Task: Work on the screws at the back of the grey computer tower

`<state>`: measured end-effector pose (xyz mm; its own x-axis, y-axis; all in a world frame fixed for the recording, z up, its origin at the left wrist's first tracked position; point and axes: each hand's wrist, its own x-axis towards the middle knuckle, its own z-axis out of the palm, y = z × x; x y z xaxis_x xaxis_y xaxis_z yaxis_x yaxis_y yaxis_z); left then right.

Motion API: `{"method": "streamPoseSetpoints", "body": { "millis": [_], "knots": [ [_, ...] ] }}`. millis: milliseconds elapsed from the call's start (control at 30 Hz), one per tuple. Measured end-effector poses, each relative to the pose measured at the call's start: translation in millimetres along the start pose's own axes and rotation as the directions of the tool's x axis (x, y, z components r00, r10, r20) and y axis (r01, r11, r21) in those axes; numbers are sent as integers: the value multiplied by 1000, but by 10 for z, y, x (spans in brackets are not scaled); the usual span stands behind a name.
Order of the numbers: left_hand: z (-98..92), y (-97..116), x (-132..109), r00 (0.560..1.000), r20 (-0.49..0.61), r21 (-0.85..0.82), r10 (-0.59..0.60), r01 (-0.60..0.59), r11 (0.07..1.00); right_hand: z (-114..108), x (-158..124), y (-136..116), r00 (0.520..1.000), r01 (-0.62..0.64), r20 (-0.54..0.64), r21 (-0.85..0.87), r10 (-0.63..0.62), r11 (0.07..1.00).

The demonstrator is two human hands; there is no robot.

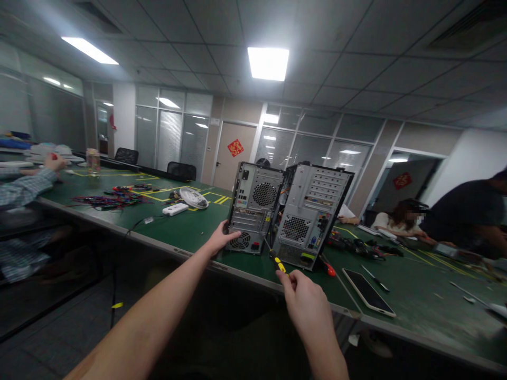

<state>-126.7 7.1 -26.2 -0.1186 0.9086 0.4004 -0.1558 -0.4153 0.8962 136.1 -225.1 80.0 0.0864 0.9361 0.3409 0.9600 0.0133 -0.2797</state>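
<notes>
Two desktop computer cases stand upright side by side on the green table, their back panels facing me. My left hand [222,239] grips the lower left edge of the left computer case [253,203]; the thumb lies across its back panel near the lower fan and the other fingers are mostly hidden. In my right hand [303,293] is a yellow and black screwdriver [280,264]. Its shaft points up at the lower right edge of the left case; I cannot tell whether the tip touches a screw. The right computer case [304,216] is tilted slightly and close beside the shaft.
Right of the cases lie a phone [368,292], another screwdriver [375,278], a red-handled tool [330,269] and black cables [358,245]. To the left are a white power strip [175,209], a white round basket [194,197] and bundled wires [114,199]. Other people sit at both sides.
</notes>
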Motion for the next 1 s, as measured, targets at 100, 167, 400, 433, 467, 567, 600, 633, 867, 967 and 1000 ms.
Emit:
{"method": "streamPoseSetpoints", "body": {
  "millis": [100, 167, 400, 433, 467, 567, 600, 633, 867, 967, 1000],
  "knots": [
    [17, 55, -23, 1000, 4, 13, -12, 12, 1000, 13, 1, -6, 1000, 5, 18, 29, -5, 1000],
    [31, 97, -42, 1000, 1, 18, -21, 21, 1000, 19, -5, -12, 1000, 10, 22, 37, -11, 999],
    [49, 153, -74, 1000, -8, 9, -30, 30, 1000, 17, -12, 14, 999, 5, -34, 34, -4, 999],
    [52, 160, -78, 1000, -11, 8, -27, 27, 1000, 16, -13, 17, 999, 6, -34, 30, -5, 1000],
    [55, 170, -83, 1000, -12, 8, -25, 25, 1000, 14, -14, 17, 999, 9, -34, 26, -8, 1000],
    [72, 216, -102, 999, -2, 9, -34, 34, 999, 1, -17, 1, 1000, 10, -22, 9, -10, 1000],
    [78, 232, -108, 999, 1, 9, -42, 42, 999, -5, -17, -9, 1000, 2, -17, 0, -2, 1000],
    [84, 246, -113, 999, 4, 8, -50, 50, 999, -9, -16, -18, 1000, -7, -13, -8, 7, 1000],
    [82, 213, -100, 999, -9, 2, -37, 37, 999, -2, -6, -32, 999, -19, -35, -1, 19, 1000],
    [61, 158, -76, 1000, -4, -10, -26, 26, 1000, 15, -12, -20, 999, -8, -36, 38, 9, 999],
    [54, 141, -68, 1000, -4, -11, -24, 24, 1000, 20, -13, -16, 999, -3, -36, 46, 5, 999]
  ]
}}
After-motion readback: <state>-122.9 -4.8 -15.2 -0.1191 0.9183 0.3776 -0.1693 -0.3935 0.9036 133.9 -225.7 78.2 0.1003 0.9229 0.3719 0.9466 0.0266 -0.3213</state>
